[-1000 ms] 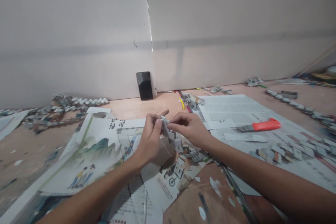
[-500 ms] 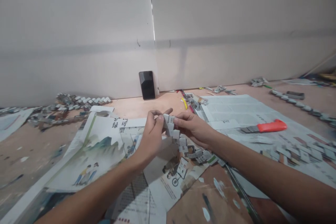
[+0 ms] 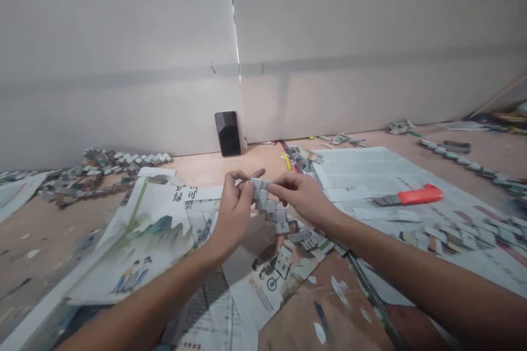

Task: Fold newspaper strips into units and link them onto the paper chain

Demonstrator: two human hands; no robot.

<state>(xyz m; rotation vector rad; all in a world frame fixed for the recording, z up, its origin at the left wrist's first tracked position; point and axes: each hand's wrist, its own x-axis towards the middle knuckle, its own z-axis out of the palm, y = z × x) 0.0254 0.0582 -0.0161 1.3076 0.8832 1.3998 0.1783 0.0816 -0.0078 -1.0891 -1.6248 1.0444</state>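
Between my two hands is the upper end of a folded paper chain (image 3: pixel 262 199), made of interlocked strips of printed paper. My left hand (image 3: pixel 237 203) pinches its left side between thumb and fingers. On the right side, my right hand (image 3: pixel 298 194) grips the end with thumb and forefinger. The rest of the chain hangs down and trails to the right onto printed pages (image 3: pixel 255 285) below my hands. What the inner fingertips touch is partly hidden.
A black phone (image 3: pixel 228 133) leans on the white board. A red-handled utility knife (image 3: pixel 411 196) lies on newspaper (image 3: pixel 362 162) at right, near a row of folded strips (image 3: pixel 465 235). More paper chains lie at left (image 3: pixel 123 160) and far right (image 3: pixel 465 162).
The view has shifted slightly, so things sit a little further left. Both hands stay on the chain; its top end is turned slightly and the fingers have shifted a little.
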